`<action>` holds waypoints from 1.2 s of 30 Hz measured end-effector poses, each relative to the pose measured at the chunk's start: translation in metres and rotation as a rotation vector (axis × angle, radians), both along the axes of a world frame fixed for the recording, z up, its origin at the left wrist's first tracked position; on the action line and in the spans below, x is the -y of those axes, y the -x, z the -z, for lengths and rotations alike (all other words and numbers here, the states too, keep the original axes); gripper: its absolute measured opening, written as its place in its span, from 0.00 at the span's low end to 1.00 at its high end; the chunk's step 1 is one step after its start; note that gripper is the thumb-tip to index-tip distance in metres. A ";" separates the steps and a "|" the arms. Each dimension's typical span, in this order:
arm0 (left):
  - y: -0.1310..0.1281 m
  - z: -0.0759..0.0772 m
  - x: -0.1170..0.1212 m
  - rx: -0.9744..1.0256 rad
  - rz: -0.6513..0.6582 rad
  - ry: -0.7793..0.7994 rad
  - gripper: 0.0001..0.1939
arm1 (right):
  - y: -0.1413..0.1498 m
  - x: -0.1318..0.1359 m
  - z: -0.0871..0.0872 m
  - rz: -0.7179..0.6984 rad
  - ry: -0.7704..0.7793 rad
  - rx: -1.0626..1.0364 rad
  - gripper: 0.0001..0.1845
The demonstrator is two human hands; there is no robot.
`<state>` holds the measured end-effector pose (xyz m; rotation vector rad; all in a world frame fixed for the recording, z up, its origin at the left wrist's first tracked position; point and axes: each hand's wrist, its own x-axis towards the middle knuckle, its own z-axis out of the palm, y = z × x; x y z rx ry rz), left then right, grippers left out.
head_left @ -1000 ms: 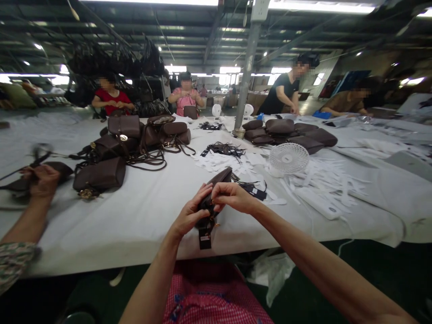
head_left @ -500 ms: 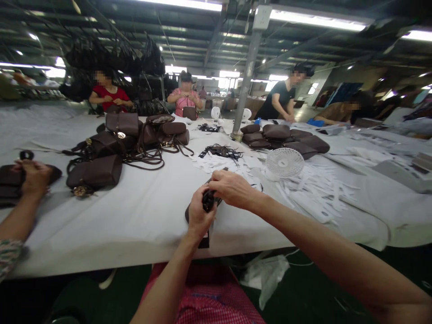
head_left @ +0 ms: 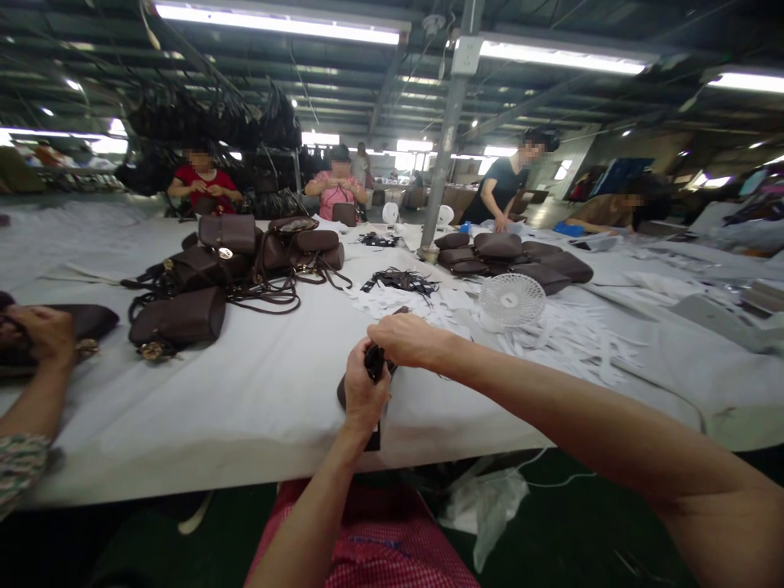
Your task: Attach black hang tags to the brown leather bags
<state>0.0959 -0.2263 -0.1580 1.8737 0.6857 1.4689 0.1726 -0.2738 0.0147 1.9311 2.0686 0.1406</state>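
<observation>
My left hand [head_left: 363, 394] is wrapped round a small dark brown bag [head_left: 374, 360] at the near edge of the white-covered table [head_left: 257, 400]. My right hand [head_left: 405, 340] pinches the same bag from above, fingers closed on its top. Most of the bag is hidden by both hands; a dark tag hangs below my left hand over the table edge. A heap of black hang tags [head_left: 401, 280] lies beyond my hands.
A pile of brown bags with straps [head_left: 226, 261] lies to the left, another stack [head_left: 508, 253] at the back right. A small white fan [head_left: 511, 300] stands among white paper strips [head_left: 576, 335]. A co-worker's hand [head_left: 40, 333] holds a brown bag at far left. Several people work across the table.
The bag has come down from upright in front of me to the table edge. My right hand shifted from its side to its top. The co-worker's hand lowered a bag.
</observation>
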 end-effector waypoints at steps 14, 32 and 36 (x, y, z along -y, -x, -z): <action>0.000 -0.004 0.005 0.024 0.015 0.051 0.23 | -0.030 -0.002 0.032 -0.273 -0.067 -0.388 0.07; 0.008 -0.037 -0.018 -0.007 0.417 0.310 0.20 | -0.035 -0.003 0.042 -0.204 -0.170 -0.455 0.08; 0.032 -0.028 -0.023 -0.065 0.685 0.248 0.28 | -0.035 -0.001 0.042 -0.184 -0.165 -0.555 0.08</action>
